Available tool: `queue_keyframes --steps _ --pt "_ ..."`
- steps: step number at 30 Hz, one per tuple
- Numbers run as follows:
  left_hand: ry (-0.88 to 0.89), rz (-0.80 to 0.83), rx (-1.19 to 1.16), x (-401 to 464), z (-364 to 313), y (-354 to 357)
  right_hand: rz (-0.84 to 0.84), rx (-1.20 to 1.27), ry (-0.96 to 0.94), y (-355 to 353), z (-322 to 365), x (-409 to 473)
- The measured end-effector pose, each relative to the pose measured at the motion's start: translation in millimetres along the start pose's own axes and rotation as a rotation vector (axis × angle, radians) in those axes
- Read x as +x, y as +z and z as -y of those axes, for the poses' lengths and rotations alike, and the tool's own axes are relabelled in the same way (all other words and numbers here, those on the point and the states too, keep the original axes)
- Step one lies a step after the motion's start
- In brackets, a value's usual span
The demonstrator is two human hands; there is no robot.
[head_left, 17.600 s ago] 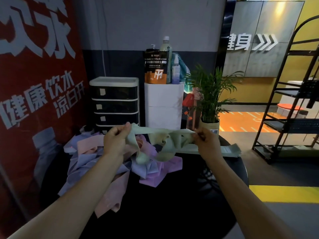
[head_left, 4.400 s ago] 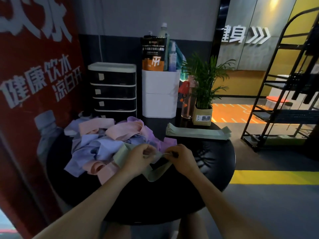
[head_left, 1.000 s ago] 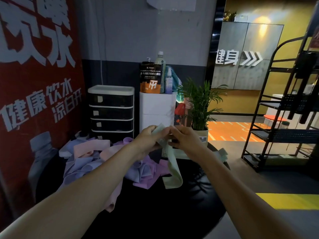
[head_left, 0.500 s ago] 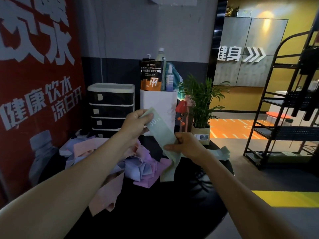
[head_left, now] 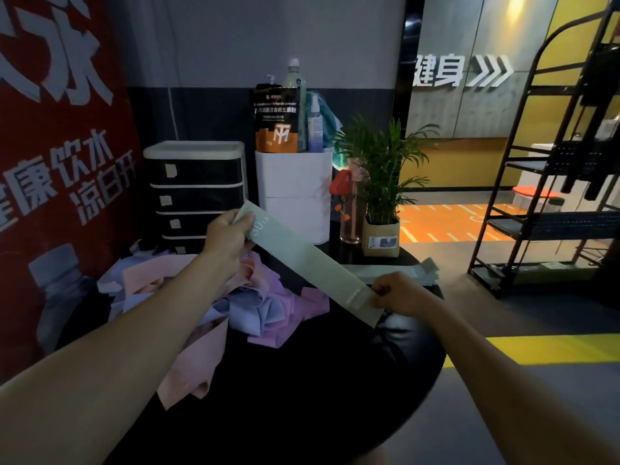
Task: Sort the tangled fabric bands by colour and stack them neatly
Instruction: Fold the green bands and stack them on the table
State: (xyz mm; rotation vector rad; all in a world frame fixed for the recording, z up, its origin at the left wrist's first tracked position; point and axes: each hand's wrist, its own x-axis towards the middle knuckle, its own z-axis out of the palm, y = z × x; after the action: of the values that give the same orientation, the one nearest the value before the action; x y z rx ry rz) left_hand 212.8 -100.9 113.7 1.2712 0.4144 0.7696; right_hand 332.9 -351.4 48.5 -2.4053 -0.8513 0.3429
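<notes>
- A person's two bare arms reach forward over a round black table [head_left: 302,414], seen from a camera worn on the head.
- The left hand [head_left: 226,238] is raised above the table's far side, thumb on top and fingers curled beneath, pinching the upper end of a pale green band [head_left: 312,266].
- The right hand [head_left: 399,293] sits lower and to the right, fingers curled, pinching the band's lower end just short of its tip.
- The band is pulled out flat and straight between the two hands, slanting down from upper left to lower right — held in the air, clear of the tabletop. Printed near its upper end is "30 LB".
- Behind the right hand, on the far right part of the table, lies a flat stack of green bands [head_left: 412,271], the same pale colour.
- On the left part of the table sits a tangled heap of bands [head_left: 235,303] in pink, lilac and blue-violet — one pink piece droops toward the near edge.
- At the table's far edge stands a small potted plant [head_left: 382,193] in a tan pot.
- Beyond the table are a black drawer unit [head_left: 196,193] with a white top and a white bin [head_left: 293,193] carrying bottles and an orange-and-black pouch.
- A red poster [head_left: 57,146] with large white characters fills the left side; a black metal rack [head_left: 550,182] stands at the right.
</notes>
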Motion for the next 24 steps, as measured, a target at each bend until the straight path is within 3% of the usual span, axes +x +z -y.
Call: queue_keyframes --steps 4,8,14,19,24 --pt "-0.036 -0.010 -0.014 1 18 13 -0.001 0.015 0.055 -6 -23 6" --pt "-0.098 -0.038 -0.013 8 37 23 -0.043 0.210 0.150 -6 -48 10" --pt "-0.198 -0.097 -0.009 24 66 42 -0.005 0.022 0.200 -17 -67 19" --pt "-0.226 -0.110 0.067 42 86 50 -0.291 0.377 0.236 -29 -86 33" --pt "-0.227 -0.076 0.190 58 107 66 -0.588 0.307 0.210 -48 -104 59"
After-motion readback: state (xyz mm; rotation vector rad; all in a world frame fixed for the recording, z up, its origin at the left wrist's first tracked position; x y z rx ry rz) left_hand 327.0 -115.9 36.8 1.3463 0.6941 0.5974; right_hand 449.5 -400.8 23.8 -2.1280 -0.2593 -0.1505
